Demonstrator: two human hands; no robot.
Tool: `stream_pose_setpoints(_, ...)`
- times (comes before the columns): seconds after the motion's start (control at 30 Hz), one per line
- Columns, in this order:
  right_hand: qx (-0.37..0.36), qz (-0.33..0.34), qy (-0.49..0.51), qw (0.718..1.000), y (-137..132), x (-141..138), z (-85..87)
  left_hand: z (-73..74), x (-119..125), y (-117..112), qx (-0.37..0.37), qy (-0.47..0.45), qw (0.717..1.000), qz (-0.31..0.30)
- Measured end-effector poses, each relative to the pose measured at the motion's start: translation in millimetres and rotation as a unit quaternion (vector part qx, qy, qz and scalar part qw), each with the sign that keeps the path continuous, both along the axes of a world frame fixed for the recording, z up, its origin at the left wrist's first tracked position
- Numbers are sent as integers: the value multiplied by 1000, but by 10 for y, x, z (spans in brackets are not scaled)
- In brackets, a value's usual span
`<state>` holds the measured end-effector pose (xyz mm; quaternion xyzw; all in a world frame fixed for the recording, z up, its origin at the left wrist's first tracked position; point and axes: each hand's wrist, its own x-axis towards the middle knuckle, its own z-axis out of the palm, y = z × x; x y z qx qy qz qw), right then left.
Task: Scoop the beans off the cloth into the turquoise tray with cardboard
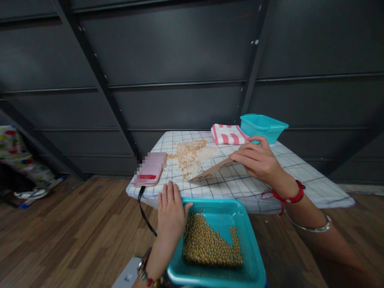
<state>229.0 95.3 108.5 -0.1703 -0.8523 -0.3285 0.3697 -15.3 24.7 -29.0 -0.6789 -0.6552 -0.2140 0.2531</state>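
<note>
My right hand (259, 160) pinches the upper right end of a strip of brown cardboard (211, 171), which slants down to the checked cloth. The strip's lower left end is beside a loose spread of yellow beans (186, 158) mixed with white grains (207, 153). Below the table's front edge is a turquoise basin (255, 256) partly filled with yellowish beans (207, 244). My left hand (171, 206) lies flat with fingers stretched, its thumb at the basin's upper left rim and its fingertips on the cloth's edge.
A pink phone-like object (150, 170), partly blurred out, lies on the left of the table (300, 180). At the back right are a folded pink-and-white striped towel (229, 135) and a second turquoise basin (264, 126). Dark wall panels (180, 52) rise behind.
</note>
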Motion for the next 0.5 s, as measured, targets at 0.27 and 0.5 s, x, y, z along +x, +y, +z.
stream_pose_setpoints(0.27, -18, 4, -7, 1000, 54, -51, -33, -19, -13, -7, -6, -1, 1000, -9)
stream_pose_setpoints(0.5, -11, 10, -15, 1000, -100, 56, 39, 6, 0, -11, -10, -10, 1000, -2)
